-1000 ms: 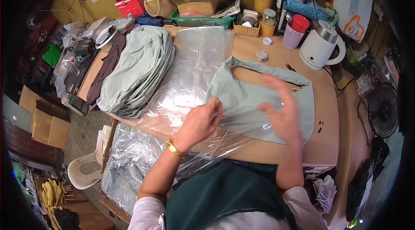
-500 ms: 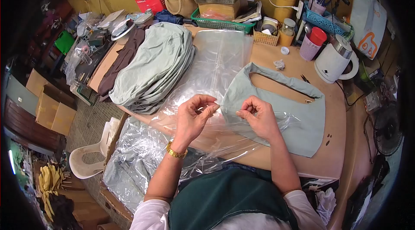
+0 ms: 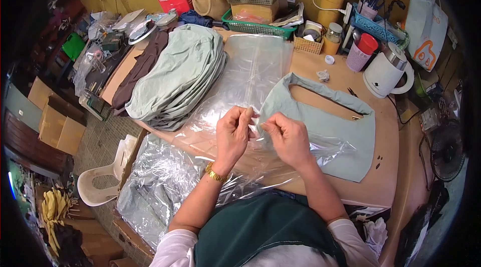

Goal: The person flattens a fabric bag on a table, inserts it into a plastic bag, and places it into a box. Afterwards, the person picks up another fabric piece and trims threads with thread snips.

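Both hands pinch a clear plastic bag above the front of the table. My left hand (image 3: pixel 234 129), with a gold watch (image 3: pixel 216 172) at its wrist, has thumb and fingers closed on the film. Close beside it, my right hand (image 3: pixel 286 137) grips the film too; its fingertips are near those of the left. The clear plastic bag (image 3: pixel 328 149) trails to the right over a pale green fabric bag (image 3: pixel 345 131), which lies flat with a curved handle opening. Beyond my hands a stack of clear plastic bags (image 3: pixel 248 64) lies on the table.
A pile of pale green fabric bags (image 3: pixel 175 76) sits at the left of the table (image 3: pixel 313 69). Plastic-wrapped goods (image 3: pixel 155 187) lie at the lower left. A white kettle (image 3: pixel 388 71) and cups stand at the right; a green basket (image 3: pixel 260 29) is at the back.
My hands have come closer together. The right hand has moved left toward the left hand, which has shifted slightly right, both still holding the plastic.
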`<state>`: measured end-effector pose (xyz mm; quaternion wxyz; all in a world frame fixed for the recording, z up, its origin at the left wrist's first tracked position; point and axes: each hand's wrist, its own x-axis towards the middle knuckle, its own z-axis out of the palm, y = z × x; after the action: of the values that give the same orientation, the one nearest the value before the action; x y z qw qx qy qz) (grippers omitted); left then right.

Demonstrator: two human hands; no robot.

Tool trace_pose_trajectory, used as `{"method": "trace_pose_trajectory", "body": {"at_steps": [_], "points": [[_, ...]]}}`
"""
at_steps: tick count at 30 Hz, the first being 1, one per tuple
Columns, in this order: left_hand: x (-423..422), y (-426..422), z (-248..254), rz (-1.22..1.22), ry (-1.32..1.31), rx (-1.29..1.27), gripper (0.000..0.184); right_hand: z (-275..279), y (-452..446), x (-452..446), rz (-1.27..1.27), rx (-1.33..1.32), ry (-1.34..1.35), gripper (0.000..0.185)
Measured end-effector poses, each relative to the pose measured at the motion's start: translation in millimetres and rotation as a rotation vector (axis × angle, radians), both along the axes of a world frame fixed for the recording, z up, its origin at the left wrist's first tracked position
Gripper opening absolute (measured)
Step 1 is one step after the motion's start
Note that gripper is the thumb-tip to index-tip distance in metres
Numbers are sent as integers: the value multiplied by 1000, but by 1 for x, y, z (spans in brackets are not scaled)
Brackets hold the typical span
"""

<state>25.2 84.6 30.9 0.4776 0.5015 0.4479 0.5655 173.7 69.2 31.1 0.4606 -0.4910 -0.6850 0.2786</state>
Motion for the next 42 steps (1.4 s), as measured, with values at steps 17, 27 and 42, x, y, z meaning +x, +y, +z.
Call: {"method": "trace_pose_trajectory", "body": {"at_steps": [17, 27, 42], "points": [[18, -17, -10, -234, -482, -435, 43, -35, 24, -22, -18, 728, -177, 36], [-22, -9, -1, -310, -454, -158, 33, -10, 30, -3, 254, -48, 404, 13], [-30, -5, -14, -25, -177, -66, 27, -1, 9, -20, 66, 31, 124, 25]]}}
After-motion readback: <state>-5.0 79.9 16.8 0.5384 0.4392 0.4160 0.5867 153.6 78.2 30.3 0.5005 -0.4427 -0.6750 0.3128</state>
